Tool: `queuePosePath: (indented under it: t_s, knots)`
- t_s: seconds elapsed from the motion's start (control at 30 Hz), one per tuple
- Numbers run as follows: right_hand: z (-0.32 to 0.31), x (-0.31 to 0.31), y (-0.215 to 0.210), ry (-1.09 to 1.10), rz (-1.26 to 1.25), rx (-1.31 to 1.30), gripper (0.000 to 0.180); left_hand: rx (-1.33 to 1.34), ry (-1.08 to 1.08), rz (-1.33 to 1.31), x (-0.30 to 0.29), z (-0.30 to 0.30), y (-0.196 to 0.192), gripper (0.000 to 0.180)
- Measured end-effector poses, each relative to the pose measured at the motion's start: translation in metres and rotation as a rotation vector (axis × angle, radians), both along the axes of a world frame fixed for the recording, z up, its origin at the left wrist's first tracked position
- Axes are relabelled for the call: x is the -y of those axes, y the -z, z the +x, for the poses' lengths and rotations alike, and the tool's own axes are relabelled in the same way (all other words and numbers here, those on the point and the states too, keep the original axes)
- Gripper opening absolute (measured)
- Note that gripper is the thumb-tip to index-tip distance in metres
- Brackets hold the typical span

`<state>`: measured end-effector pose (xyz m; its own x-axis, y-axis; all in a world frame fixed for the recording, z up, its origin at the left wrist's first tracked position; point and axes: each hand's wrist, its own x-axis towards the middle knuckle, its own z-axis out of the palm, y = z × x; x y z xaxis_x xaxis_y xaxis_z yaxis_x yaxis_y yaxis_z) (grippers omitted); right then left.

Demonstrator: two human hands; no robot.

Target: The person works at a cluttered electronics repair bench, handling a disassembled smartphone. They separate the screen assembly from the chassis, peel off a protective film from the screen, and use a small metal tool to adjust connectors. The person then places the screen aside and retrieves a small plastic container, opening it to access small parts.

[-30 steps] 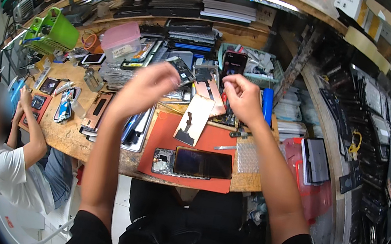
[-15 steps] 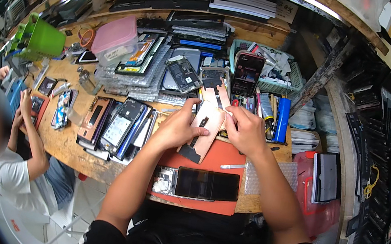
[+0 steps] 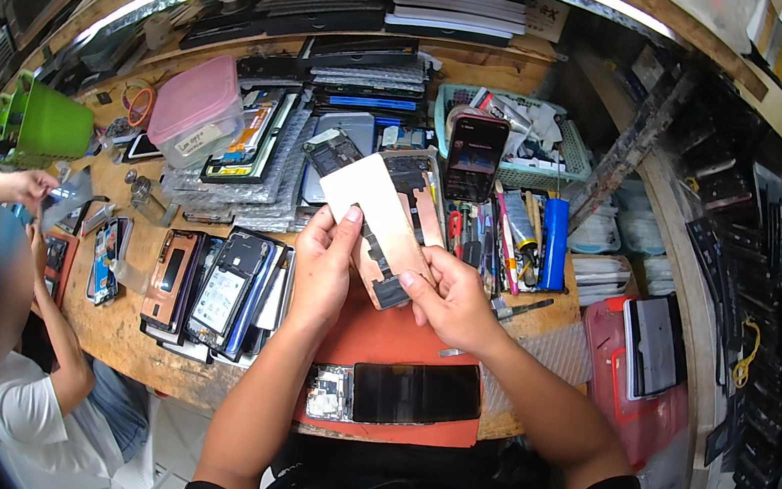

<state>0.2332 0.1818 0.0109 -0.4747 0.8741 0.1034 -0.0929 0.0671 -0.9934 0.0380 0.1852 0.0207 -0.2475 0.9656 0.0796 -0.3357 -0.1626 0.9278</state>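
Both my hands hold a thin copper-coloured sheet (image 3: 391,227), phone-sized, with black patches along one side and a dark lower end. A pale cream layer (image 3: 364,185) shows at its upper part. My left hand (image 3: 323,260) pinches its left edge, thumb on top. My right hand (image 3: 452,299) is closed at its lower right, with the thumb near the dark end. Past the right fingers shows a narrow copper-coloured strip (image 3: 430,212); whether the hand holds it is unclear. Below, on an orange mat (image 3: 377,339), lies a black phone screen (image 3: 417,393) beside exposed phone internals (image 3: 329,393).
Opened phones (image 3: 229,281) stand stacked at left. A pink-lidded box (image 3: 196,104) sits on bubble-wrapped parts. A propped phone (image 3: 474,159) stands before a green basket (image 3: 565,159), near tools and a blue cylinder (image 3: 553,243). A co-worker's hand (image 3: 20,186) is at far left.
The copper-coloured sheet has been tilted and raised, and its pale layer now shows. My right hand has moved down to its lower end. A co-worker's hand reaches in at far left.
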Motion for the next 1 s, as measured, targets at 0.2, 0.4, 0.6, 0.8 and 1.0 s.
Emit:
queuePosePath:
  t_s: [0.2, 0.4, 0.6, 0.8, 1.0]
  knots:
    - [0.011, -0.002, -0.007, 0.042, -0.045, -0.041, 0.027, 0.025, 0.007, 0.062, -0.004, -0.011, 0.002, 0.028]
    - [0.008, 0.001, -0.013, 0.187, 0.016, 0.011, 0.025, -0.04, 0.035, 0.064, -0.006, -0.01, 0.012, 0.025]
    - [0.019, -0.008, -0.002, 0.276, 0.066, 0.008, 0.024, -0.054, 0.283, 0.127, -0.01, 0.01, 0.016, 0.02]
    - [0.016, -0.011, 0.001, 0.326, 0.168, 0.011, 0.024, -0.113, 0.331, 0.18, -0.012, 0.014, 0.024, 0.016]
    - [0.01, -0.009, 0.005, 0.241, 0.144, -0.037, 0.029, -0.099, 0.212, 0.119, -0.008, 0.0, 0.018, 0.023]
